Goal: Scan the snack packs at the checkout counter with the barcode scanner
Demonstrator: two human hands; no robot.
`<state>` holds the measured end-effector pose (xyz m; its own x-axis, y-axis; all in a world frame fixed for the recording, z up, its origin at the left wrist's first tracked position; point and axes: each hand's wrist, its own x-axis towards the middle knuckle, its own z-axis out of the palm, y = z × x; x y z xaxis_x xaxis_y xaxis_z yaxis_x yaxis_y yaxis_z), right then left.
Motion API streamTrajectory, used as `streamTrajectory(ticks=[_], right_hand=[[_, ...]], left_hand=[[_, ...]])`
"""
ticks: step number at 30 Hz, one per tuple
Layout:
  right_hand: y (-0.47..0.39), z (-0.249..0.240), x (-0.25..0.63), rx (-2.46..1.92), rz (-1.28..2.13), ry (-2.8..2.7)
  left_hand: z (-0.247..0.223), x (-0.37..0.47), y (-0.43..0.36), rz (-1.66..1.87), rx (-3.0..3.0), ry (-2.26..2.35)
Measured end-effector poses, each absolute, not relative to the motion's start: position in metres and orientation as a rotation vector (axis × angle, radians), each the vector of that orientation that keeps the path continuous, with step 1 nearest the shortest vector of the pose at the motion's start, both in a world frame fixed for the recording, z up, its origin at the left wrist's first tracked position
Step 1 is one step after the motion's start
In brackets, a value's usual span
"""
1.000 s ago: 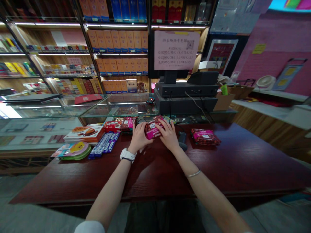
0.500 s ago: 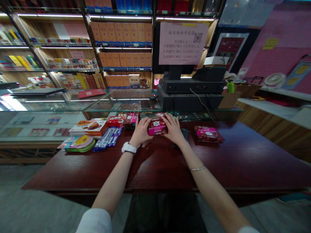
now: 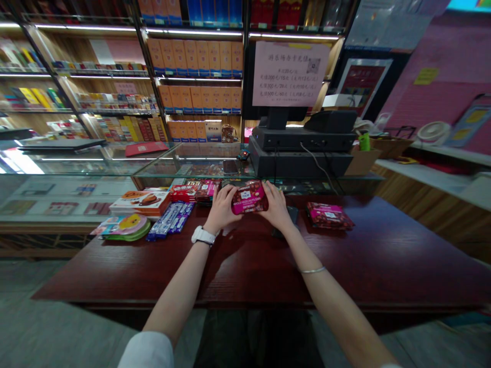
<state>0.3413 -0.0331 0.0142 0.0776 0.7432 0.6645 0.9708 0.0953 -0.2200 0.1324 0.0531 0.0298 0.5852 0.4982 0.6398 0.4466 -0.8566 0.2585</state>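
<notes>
Between my two hands is a pink and brown chocolate packet (image 3: pixel 249 198), its printed face toward me. My left hand (image 3: pixel 223 208) grips its left end, and my right hand (image 3: pixel 276 208) grips its right end. Right of my right hand, similar pink and brown packets (image 3: pixel 330 215) lie on the dark red table (image 3: pixel 253 276). Another such packet (image 3: pixel 207 190) is behind my left hand, beside a red packet (image 3: pixel 184 192). A dark object (image 3: pixel 292 214), partly hidden by my right hand, sits on the table.
Left on the table are blue-purple bars (image 3: pixel 171 220), an orange and white box (image 3: pixel 143 202) and a round green and yellow package (image 3: pixel 128 226). A glass counter (image 3: pixel 153 168) runs behind, bearing a black register (image 3: pixel 303 138) and a phone (image 3: pixel 230 167).
The held packet has tilted so that more of its printed face shows. Both hands stay on its ends, and the view has shifted slightly.
</notes>
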Motion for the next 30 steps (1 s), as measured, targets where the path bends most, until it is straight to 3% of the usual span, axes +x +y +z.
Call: streamTrajectory(ticks=[10,23,27,30], right_hand=[[-0.0372,0.0187,0.3389,-1.404,-0.696,-1.828],[-0.0347,0.0199,0.3378,-1.440,-0.502,-1.757],[-0.0329,0.0195,0.3386,-1.447,-0.388,-1.742],[-0.0301,0.0185,0.3405,-1.449,-0.302,-1.698]], left_hand=[[0.0341,0.1305,0.0563,1.125,2.558,0.760],[0.0299,0.1258,0.0591,0.701,2.083,0.603],[0.0288,0.1295,0.0589,0.790,2.097,0.659],[0.0293,0.1318,0.0576,1.094,2.213,0.719]])
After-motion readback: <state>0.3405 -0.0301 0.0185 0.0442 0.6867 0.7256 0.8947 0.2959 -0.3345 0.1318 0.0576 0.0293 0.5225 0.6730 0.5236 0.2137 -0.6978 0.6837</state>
